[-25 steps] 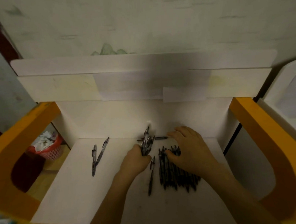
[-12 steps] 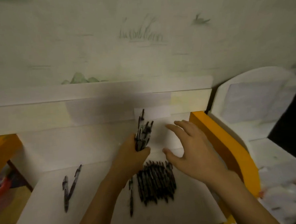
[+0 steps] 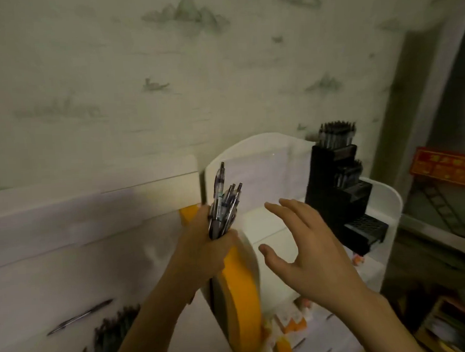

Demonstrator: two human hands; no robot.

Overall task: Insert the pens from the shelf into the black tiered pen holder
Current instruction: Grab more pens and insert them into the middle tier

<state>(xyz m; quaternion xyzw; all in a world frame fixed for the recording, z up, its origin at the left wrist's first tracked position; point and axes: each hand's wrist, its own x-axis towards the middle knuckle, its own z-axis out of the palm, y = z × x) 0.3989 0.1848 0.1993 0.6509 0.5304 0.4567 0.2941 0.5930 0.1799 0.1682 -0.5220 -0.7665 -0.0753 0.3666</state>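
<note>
Head view: left hand [image 3: 203, 254] fisted round bunch of pens [image 3: 224, 207], tips up, above shelf's orange side panel [image 3: 238, 291]. Right hand [image 3: 304, 255] spread, holding nothing. Black tiered pen holder [image 3: 337, 194] on next unit's far right corner, upper tiers prob. filled. Loose pens [image 3: 110, 335] at shelf's near edge.

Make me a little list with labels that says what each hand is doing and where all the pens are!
left hand: grips a bunch of pens, tips pointing up
right hand: open, fingers spread, holding nothing
black tiered pen holder: stands on the white shelf unit to the right
top tiers of holder: already have pens in them
lowest tier of holder: looks free of pens
pens left behind: a pile at lower left, one single pen beside it
</note>
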